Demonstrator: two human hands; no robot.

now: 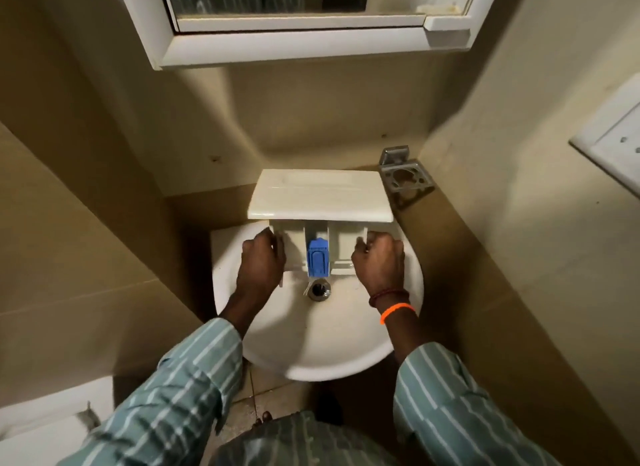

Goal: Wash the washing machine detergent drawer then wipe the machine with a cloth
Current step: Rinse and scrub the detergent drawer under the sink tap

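1. White plastic is what we hold: the drawer (322,202) is above the sink (311,344), with its wide front panel toward the wall and its compartments toward us.
2. Our left hand (261,261) grips the left side wall of the drawer, with the fingers curled around the edge.
3. Our right hand (379,261) grips the right side wall in the same way, so the drawer is carried by both hands and seems not to rest on the basin.
4. Between our hands we see the blue insert (317,259) in the middle compartment; it is in its place, not taken out.
5. Just under the insert is the drain (319,290), so the drawer hangs over the back half of the sink.
6. We see no running water, and the tap is hidden, probably behind the drawer.
7. We judge that the task is at an early stage: the drawer is out of the machine and brought to the sink, but the washing looks not yet started.
8. What is left, as we judge: to rinse and scrub the compartments, then to wipe the machine. Neither machine nor cloth is in view.
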